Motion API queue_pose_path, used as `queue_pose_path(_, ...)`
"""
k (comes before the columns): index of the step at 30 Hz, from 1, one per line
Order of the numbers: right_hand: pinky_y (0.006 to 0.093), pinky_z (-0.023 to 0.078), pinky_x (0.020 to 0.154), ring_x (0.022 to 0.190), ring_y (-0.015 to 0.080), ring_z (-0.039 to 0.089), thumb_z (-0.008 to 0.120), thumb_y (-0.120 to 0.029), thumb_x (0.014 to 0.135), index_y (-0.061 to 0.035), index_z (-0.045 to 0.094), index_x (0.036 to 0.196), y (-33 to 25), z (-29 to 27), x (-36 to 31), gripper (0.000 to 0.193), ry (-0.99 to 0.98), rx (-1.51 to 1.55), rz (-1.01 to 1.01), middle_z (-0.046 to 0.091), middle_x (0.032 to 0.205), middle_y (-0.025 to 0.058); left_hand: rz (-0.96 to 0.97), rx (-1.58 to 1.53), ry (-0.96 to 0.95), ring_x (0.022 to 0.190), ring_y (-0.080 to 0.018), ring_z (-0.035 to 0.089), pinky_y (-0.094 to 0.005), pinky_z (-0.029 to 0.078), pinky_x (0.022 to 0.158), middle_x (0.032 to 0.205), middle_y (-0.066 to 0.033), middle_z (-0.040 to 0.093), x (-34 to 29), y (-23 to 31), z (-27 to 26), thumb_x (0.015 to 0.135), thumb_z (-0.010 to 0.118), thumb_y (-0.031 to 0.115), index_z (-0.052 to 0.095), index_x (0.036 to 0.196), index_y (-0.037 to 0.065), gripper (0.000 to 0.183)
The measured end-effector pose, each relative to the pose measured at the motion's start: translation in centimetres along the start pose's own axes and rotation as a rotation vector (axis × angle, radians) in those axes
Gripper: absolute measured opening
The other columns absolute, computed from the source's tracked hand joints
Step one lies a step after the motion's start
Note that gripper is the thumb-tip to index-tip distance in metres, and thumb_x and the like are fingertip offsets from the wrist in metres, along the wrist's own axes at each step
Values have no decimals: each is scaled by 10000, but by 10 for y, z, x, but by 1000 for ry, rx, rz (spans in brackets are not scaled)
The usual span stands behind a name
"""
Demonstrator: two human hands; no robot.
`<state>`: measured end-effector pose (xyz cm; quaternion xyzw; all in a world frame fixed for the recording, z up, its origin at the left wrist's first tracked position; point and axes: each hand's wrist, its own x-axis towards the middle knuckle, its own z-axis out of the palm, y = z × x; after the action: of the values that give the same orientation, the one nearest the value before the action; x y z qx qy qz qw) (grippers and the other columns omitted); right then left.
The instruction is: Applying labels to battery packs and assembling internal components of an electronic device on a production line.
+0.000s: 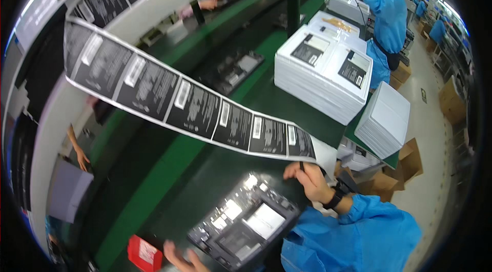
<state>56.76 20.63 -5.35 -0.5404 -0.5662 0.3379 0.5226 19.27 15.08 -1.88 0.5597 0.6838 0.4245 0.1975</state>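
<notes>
A long strip of black labels (193, 109) on white backing stretches down from the upper left. My right hand (312, 184), with a dark band at the wrist, is closed at its lower end; the fingertips partly cover what they pinch. Pale backing paper (325, 155) curls just beyond that hand. Below, an opened tablet-like device (243, 223) lies with its circuit boards and a white-labelled part exposed. My left hand (183, 259) is beside its near left corner, fingers apart and holding nothing visible. The lower part of this hand is cut off by the picture's edge.
A red box (144, 254) lies left of my left hand. White trays (320, 79) stand stacked at the right, with another white stack (383, 121) nearer. Another opened device (237, 71) lies farther along the green bench. A co-worker in blue (389, 26) stands at far right; cardboard boxes (410, 162) sit on the floor.
</notes>
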Motion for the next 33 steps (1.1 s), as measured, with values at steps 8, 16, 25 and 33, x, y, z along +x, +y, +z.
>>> queue_pose_path(8,282,544,575,651,181,605,425,-225,1091,4,493,1066,-62,51,29,240,-21,626,-162,522,960,120,166,362,-948,927,-420,720,-457,568,859,1051,-242,732,134,43,82,837,735,560,625,1290,-6,733)
queue_pose_path(16,400,638,861,919,199,661,613,87,940,46,540,1059,-62,87,15,145,-334,479,287,591,1059,145,109,349,-742,838,-412,728,-472,585,735,929,-228,738,55,22,62,811,750,604,643,1200,-5,731)
queue_pose_path(25,305,543,953,1062,187,652,630,124,917,88,652,1091,-54,102,14,179,-423,280,261,610,1193,162,439,150,-434,896,-307,728,-408,606,707,1083,-113,727,45,16,75,853,778,235,712,1040,41,277)
queue_pose_path(33,295,572,908,1031,227,707,691,133,856,83,696,1138,-54,100,15,286,-397,189,194,653,1174,165,434,33,-388,937,-287,737,-367,622,727,1092,-118,728,49,19,71,790,793,25,715,961,35,189)
